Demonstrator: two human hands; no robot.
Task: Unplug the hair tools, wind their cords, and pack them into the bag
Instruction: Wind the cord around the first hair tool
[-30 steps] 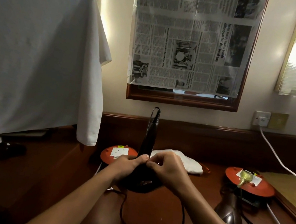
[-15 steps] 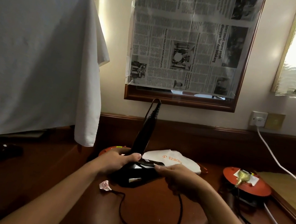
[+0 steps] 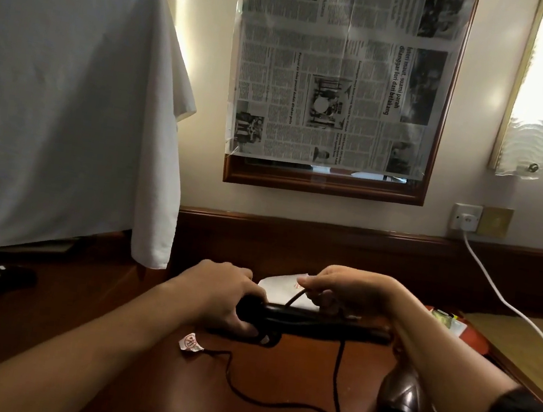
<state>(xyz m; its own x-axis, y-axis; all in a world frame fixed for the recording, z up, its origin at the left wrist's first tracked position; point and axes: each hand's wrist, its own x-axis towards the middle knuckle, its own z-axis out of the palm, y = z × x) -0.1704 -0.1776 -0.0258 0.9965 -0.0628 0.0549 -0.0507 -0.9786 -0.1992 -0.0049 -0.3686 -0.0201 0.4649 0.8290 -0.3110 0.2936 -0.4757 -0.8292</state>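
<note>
From the head camera we saw the left hand wrapped around one end of the long black hair straightener, fingers curled over its top and thumb beneath; the tool lay level, stretching from that hand toward the right one, just above the dark reddish wooden desk. The right hand sat above the far half of the straightener, its fingertips pinching the thin black cord where it rose off the tool; below the right hand the cord dropped to the desk and ran toward us, and another stretch curved back under the left hand to a small crumpled white tag. Just beyond both hands, between them, lay the white cloth bag with orange print, partly hidden by the fingers. Beneath the right forearm rested the glossy dark brown hair dryer; past that forearm a flat red disc with a white label showed at the desk's edge. Farther beyond the right hand a white cable ran from the white wall socket; beyond the left hand hung a white draped sheet.
</note>
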